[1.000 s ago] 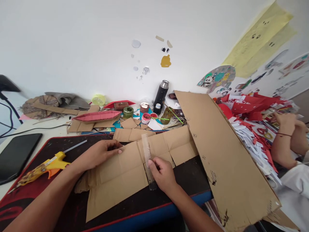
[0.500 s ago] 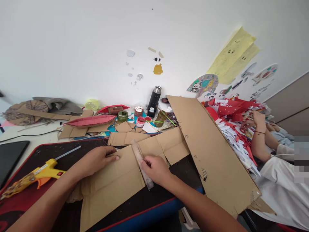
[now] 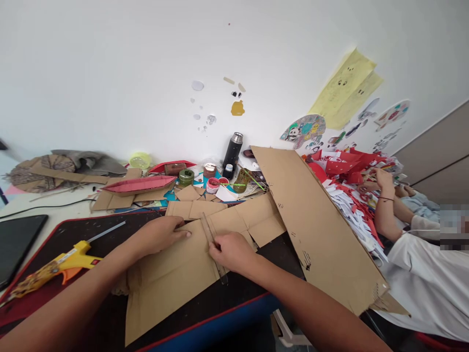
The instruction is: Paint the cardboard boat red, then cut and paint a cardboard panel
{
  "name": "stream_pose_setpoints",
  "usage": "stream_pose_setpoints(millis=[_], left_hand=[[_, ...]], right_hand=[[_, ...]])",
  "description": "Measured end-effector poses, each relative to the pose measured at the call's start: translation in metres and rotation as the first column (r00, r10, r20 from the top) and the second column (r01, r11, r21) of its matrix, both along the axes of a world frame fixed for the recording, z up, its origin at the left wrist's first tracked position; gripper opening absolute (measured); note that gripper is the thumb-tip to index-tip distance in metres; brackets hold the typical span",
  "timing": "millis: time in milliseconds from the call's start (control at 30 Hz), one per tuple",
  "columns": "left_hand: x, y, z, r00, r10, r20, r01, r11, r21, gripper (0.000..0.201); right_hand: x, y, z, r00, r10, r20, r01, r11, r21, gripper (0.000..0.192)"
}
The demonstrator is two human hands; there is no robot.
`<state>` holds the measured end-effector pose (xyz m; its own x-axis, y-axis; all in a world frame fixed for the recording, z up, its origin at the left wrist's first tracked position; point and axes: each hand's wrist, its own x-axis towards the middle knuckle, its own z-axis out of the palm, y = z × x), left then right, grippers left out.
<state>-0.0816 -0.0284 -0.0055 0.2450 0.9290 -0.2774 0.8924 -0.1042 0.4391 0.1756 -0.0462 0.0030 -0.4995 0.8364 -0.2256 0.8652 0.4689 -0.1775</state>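
While your spread left hand (image 3: 164,235) is steadying the brown cardboard sheet (image 3: 176,281), your right hand (image 3: 234,252) is pinching, apparently aligning, the clear plastic ruler (image 3: 208,228), next likely needing firm pressure.

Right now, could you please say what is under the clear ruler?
Creased cardboard lies under the clear ruler, with dark mat beneath its near end. Whatever the right hand covers midway along cannot be seen.

Legible text: none | glue gun (image 3: 75,257) label (image 3: 65,257): too small to read | ruler (image 3: 207,228): markings unreadable
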Motion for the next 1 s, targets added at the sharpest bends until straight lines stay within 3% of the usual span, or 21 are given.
stream_pose_setpoints(millis=[200,467,733,1000], left_hand=[[0.004,0.006,-0.005,0.999,-0.03,-0.028,0.03,1.0,0.003,0.056],[0.005,0.005,0.003,0.999,-0.031,-0.017,0.03,0.999,-0.036,0.051],[0.004,0.007,0.005,0.997,-0.057,-0.051,0.054,0.996,-0.066,0.056],[0.013,0.016,0.002,0.998,-0.068,-0.014,0.067,0.996,-0.056,0.068]], right_hand=[[0.001,0.003,0.007,0.998,0.035,-0.05,-0.036,0.999,-0.022,0.041],[-0.003,0.022,0.009,0.992,-0.001,-0.125,0.003,1.0,0.017,0.04],[-0.021,0.04,0.003,0.995,0.074,-0.072,-0.071,0.997,0.044,0.035],[-0.02,0.042,-0.002,0.994,0.094,-0.058,-0.092,0.995,0.031,0.037]])
